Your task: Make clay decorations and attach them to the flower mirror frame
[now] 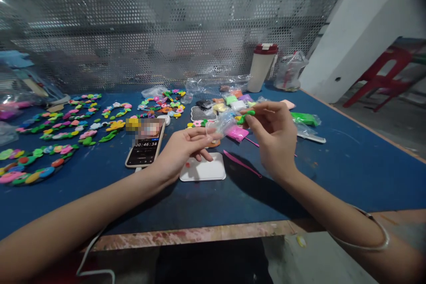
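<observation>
**Clay flower strands piling up, green bit in hand**

Quick look at my bench. My right hand [274,140] is half closed, with thumb and fingertips pinching a small strip of green modelling clay [246,116]. My left hand [181,151] is looser, palm up and fingers curled, with a crumpled clear plastic bag [221,122] caught at the fingertips. The two hands are close together above the middle of the table, and the bag nearly reaches the green strip.

What's done so far: a bunch of finished strands of clay flowers [36,166] lying to the left on the blue work table [333,177]. They're matte and puffy, with rounded petals and leaves in pink, yellow, orange and green. More strands [163,106] sit farther back in the middle.

What's left: a row of soft clay packets [233,102] at the far side, mostly bagged, plus a pink packet [237,133] just under my hands and a bright green bag of clay [305,118] to the right. A smooth white tile [203,167] sits near me with a red speck on it, right beside a slim pink sculpting tool [241,163]. A phone [145,144] showing a timer lies on the left, and a tumbler with a dark red lid [262,66] stands at the far edge.
</observation>
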Tool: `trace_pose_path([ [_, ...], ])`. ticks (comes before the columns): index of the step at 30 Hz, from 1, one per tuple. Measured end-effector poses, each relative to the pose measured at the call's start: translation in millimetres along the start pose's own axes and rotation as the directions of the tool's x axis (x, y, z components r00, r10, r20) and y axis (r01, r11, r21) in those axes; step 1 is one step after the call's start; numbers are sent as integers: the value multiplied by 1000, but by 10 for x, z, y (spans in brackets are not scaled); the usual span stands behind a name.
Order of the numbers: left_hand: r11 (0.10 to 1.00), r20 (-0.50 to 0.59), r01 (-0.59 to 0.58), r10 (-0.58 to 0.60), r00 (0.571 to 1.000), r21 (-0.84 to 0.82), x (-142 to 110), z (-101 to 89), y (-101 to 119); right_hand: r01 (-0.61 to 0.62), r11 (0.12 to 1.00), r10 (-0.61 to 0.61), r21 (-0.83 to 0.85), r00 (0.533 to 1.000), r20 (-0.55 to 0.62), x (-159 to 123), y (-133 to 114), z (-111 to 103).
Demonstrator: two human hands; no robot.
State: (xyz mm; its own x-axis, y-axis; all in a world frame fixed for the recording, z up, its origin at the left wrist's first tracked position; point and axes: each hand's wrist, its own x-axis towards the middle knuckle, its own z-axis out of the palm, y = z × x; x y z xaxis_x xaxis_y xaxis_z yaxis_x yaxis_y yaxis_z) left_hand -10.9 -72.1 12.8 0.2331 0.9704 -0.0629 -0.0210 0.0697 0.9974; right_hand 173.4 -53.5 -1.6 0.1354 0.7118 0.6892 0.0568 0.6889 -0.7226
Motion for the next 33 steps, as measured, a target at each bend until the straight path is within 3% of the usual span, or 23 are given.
trace_pose_path([
  [2, 999, 19, -3, 3, 1000, 32, -20, 27, 21, 114, 993, -111, -31, 990, 93, -65, -39, 32],
  [6, 998, 84, -4, -1, 996, 58, -56, 71, 42, 324, 939, -273, -114, 906, 322, -133, -47, 86],
  [9, 999, 103, -5, 0, 995, 45, -63, 74, 37, 428, 880, -325, -207, 860, 394, -114, -52, 97],
  [11, 999, 103, -4, 0, 995, 36, -56, 68, 38, 448, 848, -319, -282, 858, 402, -85, -59, 80],
  [13, 1000, 97, -3, 0, 995, 29, -48, 63, 50, 382, 865, -274, -326, 903, 330, -51, -54, 45],
  [16, 1000, 95, -2, 2, 995, 0, -44, 64, 71, 196, 944, -185, -266, 981, 63, 10, -14, -23],
  [19, 999, 96, 18, -15, 995, -39, -46, 66, 67, 45, 994, -55, -97, 994, -99, 71, 33, -74],
  [23, 994, 91, 33, -23, 996, -106, -36, 50, 33, -56, 997, 56, -54, 998, -5, 99, 65, -82],
  [28, 984, 78, -71, 85, 993, -166, -10, 8, 2, -103, 994, 102, 21, 994, 30, 66, 109, -45],
  [33, 987, 52, -145, 149, 987, -73, -1, -16, -32, -143, 988, 138, 53, 986, 89, 38, 100, -22],
])
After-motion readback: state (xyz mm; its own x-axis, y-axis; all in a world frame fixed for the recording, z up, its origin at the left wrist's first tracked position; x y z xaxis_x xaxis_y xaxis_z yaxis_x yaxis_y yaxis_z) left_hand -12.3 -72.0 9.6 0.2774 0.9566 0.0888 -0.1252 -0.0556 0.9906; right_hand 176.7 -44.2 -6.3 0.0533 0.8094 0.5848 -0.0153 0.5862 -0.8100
